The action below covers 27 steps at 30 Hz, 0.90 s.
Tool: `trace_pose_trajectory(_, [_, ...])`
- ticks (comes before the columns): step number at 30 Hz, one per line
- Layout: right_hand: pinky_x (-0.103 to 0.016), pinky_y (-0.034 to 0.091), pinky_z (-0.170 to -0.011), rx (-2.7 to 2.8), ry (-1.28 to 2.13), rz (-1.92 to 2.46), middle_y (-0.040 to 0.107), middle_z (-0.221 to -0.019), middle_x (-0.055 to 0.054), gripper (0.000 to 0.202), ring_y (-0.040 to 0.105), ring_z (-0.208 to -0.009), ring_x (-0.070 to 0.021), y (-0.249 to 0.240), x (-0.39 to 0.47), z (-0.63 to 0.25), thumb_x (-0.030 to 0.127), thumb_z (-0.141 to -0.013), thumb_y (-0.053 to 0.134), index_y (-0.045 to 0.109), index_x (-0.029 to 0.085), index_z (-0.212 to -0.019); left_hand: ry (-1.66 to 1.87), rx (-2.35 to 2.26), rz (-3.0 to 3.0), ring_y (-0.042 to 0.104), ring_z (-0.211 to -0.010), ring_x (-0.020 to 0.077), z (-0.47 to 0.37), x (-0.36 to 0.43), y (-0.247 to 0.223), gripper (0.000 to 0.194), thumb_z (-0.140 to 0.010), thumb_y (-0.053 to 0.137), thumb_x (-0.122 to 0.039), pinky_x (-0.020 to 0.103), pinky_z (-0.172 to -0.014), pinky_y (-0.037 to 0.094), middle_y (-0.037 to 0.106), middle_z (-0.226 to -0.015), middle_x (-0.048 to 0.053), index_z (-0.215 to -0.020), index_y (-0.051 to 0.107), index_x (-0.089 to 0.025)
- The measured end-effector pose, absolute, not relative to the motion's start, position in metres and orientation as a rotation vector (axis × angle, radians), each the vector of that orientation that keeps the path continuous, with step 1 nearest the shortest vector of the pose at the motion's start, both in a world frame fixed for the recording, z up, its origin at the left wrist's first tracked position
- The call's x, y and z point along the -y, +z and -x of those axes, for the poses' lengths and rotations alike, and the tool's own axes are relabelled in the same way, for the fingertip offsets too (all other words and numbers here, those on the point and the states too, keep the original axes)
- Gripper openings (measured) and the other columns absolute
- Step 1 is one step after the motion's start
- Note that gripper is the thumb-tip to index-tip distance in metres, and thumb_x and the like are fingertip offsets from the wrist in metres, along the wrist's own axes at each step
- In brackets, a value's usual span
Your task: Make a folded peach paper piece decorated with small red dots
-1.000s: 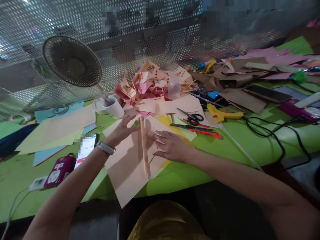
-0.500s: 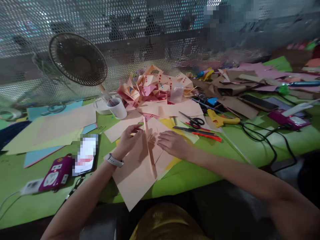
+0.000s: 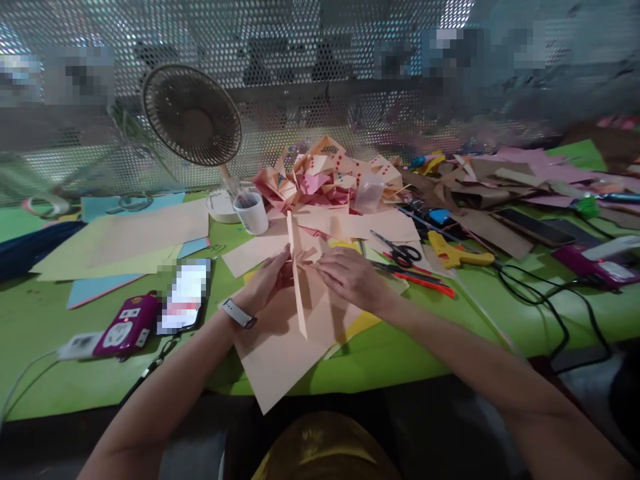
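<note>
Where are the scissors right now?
In the head view, the scissors lie right of centre, a little beyond the person's right hand and to the left of the yellow glue gun.

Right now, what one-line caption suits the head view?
Both hands at work on peach paper, scissors and yellow glue gun to the right.

Dim here, light speckling through the perforated screen (image 3: pixel 300 110), shadows crossing the peach sheet (image 3: pixel 277 373), blocky pixelation, edges stretched and soft!
</note>
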State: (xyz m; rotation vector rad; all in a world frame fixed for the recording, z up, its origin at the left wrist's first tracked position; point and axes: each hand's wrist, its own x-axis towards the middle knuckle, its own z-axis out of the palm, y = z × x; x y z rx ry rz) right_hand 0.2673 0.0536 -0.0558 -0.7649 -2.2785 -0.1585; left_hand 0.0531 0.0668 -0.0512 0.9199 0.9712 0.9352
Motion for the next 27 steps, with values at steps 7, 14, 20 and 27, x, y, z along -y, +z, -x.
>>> trace_pose_trajectory(7, [-0.048, 0.048, -0.102, 2.384, -0.192, 0.838, 0.072, -0.111, -0.012, 0.027, 0.063, -0.11, -0.0248, -0.066, -0.052, -0.265, 0.017, -0.099, 0.047, 0.071, 0.018, -0.11, 0.966, -0.939, -1.005, 0.038, -0.049, 0.0054, -0.057, -0.063, -0.061, 0.035, -0.074, 0.08, -0.049, 0.019, -0.048, 0.033, 0.049, -0.059, -0.005, -0.077, 0.066, -0.017])
trace_pose_trajectory(14, [-0.045, 0.047, -0.105, 2.371, -0.302, 0.774, 0.07, -0.122, -0.01, 0.026, 0.061, -0.118, -0.0257, -0.07, -0.049, -0.266, 0.021, -0.098, 0.05, 0.071, 0.018, -0.114, 0.982, -0.965, -1.047, 0.042, -0.052, 0.0071, -0.059, -0.064, -0.066, 0.036, -0.075, 0.079, -0.05, 0.021, -0.048, 0.033, 0.062, -0.067, 0.0, -0.09, 0.073, -0.017])
trace_pose_trajectory(20, [-0.047, 0.046, -0.106, 2.329, -0.194, 0.722, 0.067, -0.127, -0.011, 0.024, 0.057, -0.125, -0.0257, -0.07, -0.047, -0.266, 0.022, -0.096, 0.054, 0.071, 0.019, -0.113, 1.017, -0.997, -1.116, 0.044, -0.048, 0.0067, -0.063, -0.056, -0.061, 0.038, -0.076, 0.077, -0.05, 0.021, -0.045, 0.034, 0.062, -0.062, -0.001, -0.089, 0.072, -0.015])
trace_pose_trajectory(27, [-0.044, 0.051, -0.096, 1.889, 0.129, 0.829, 0.068, -0.105, -0.009, 0.014, 0.062, -0.106, -0.0239, -0.062, -0.045, -0.264, 0.034, -0.092, 0.061, 0.067, 0.022, -0.086, 1.078, -0.954, -1.151, 0.066, -0.071, 0.0166, -0.072, -0.045, -0.054, 0.037, -0.075, 0.079, -0.048, 0.024, -0.059, 0.045, 0.074, -0.082, 0.005, -0.09, 0.064, -0.018])
